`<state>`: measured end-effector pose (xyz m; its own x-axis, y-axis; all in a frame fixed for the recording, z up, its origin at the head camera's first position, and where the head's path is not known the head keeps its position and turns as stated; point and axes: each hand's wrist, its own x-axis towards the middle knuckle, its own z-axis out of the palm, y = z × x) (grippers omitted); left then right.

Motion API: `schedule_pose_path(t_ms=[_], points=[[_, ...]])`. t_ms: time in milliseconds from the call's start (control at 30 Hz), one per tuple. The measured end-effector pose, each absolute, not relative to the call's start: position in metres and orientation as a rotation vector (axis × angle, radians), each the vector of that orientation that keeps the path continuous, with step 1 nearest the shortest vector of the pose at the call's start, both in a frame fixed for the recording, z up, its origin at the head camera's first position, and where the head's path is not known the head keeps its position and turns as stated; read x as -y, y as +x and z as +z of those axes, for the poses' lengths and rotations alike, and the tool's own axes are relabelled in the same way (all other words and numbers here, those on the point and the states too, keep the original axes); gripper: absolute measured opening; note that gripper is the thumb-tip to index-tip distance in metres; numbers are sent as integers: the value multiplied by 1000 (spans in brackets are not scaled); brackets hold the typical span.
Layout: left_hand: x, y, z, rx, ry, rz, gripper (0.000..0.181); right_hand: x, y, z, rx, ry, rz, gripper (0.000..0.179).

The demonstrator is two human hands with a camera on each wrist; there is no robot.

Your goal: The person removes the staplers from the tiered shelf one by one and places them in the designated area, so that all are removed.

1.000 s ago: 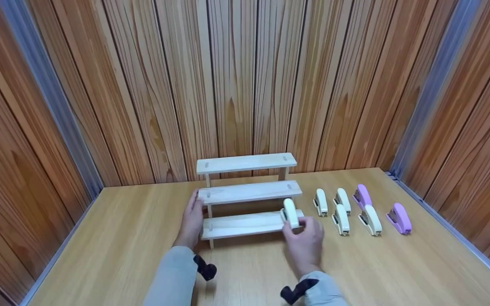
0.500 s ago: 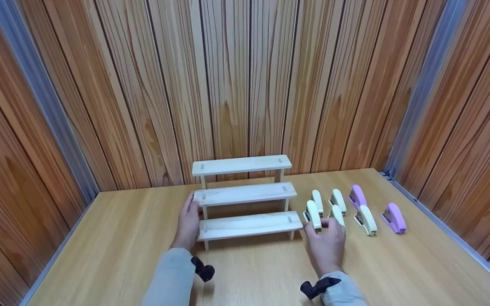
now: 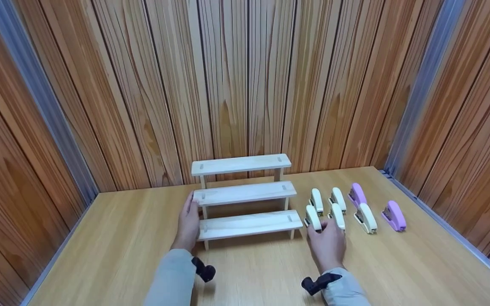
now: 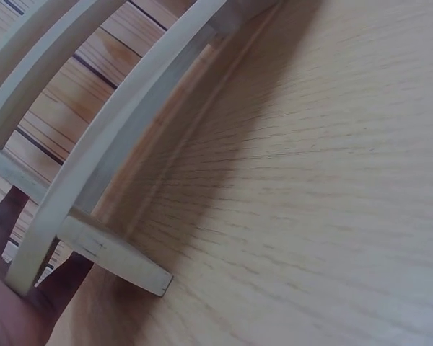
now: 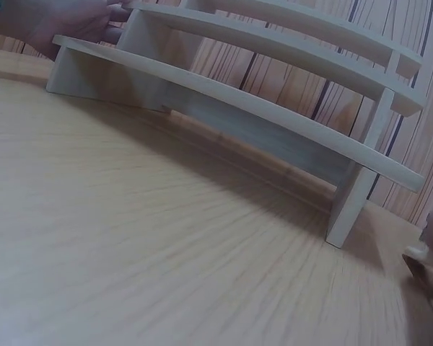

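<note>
A three-tier wooden display shelf (image 3: 247, 225) stands on the table. My left hand (image 3: 187, 225) holds its left end, near the lower two tiers; in the left wrist view, fingers (image 4: 65, 285) reach behind the end of the shelf. Just right of the bottom tier, my right hand (image 3: 328, 246) pinches a cream stapler (image 3: 312, 216) at its near end, between thumb and fingers. This stapler is upright, low at the table. Another cream stapler (image 3: 336, 214) stands right beside it, its lower part partly hidden by my fingers. The right wrist view catches my right hand only at its edge.
Behind the held stapler stand two more cream staplers (image 3: 316, 199) (image 3: 337, 199). Farther right are another cream stapler (image 3: 366, 219) and two purple staplers (image 3: 357, 193) (image 3: 394, 216). Wood-patterned walls (image 3: 245, 85) enclose the table (image 3: 134, 255) at the back and both sides.
My right hand has carried the cream stapler from over the bottom tier's right end rightward and down beside the other staplers. My left hand has stayed on the shelf.
</note>
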<state>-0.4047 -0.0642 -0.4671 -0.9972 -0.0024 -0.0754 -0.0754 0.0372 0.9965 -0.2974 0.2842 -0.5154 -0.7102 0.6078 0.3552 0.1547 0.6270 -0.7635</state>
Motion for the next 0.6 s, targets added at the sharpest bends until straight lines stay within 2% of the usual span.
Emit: schedule_pose_path(t_ms=[600], points=[[74,-405,-467,-2231,-115,2107,57,-276,-298,-515,2398,-592,828,26]])
